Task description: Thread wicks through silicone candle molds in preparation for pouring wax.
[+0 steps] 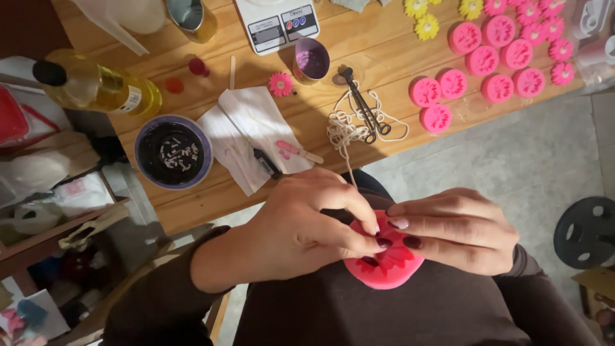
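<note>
At far left, a bottle of yellow liquid [102, 86] with a black cap lies on its side at the edge of the wooden table [384, 48]. Just right of it and nearer the person stands a dark round bowl [173, 152] with a purple rim, holding pale fragments. Two small red caps [186, 75] lie beyond the bowl. A crumpled white paper towel [253, 134] follows, with a black-tipped tool [266, 163] and a pink-smeared wooden stick [298, 152] lying on it. A small pink flower piece [280, 84] sits beyond the towel. At the far edge rest a metal cup [192, 16] and a white digital scale [277, 24], with a purple-lined cup [311, 61] just in front of the scale.

Centre table: a loose coil of white wick string [349, 128] with black scissor-type trimmers [365, 109] lying across it. One strand runs down off the table edge toward the hands.

The left hand [301, 224] is over the lap, thumb and forefinger pressed together, pinching at the centre of the pink flower-shaped silicone mould [384, 269]. The mould rests on the lap, below the table edge, largely covered by both hands. The right hand [458, 230] lies on the mould's right side, fingers extended flat, tips pressing its upper face.

At right on the table are a group of matching pink moulds [487, 61] and several yellow flower pieces [426, 25]. A black round weight plate [586, 232] lies on the tiled floor at far right.
</note>
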